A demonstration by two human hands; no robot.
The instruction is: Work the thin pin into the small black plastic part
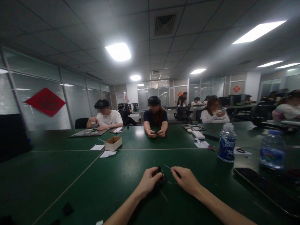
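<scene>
My left hand (150,180) is closed around a small dark object (160,173) just above the green table (112,184). Its kind is too dim to make out, and my fingers cover part of it. To the right, my right hand (185,178) pinches a thin metal rod (167,167) between thumb and forefinger. The rod's bare end points left and away from me, toward the dark object. A narrow gap separates the rod's tip from that object.
On my right stand two plastic bottles (227,143), with a smartphone (264,187) lying nearer. A small open box (113,143) sits on papers farther left. A dark piece (67,208) lies at front left. Across the table a person (155,118) handles something small.
</scene>
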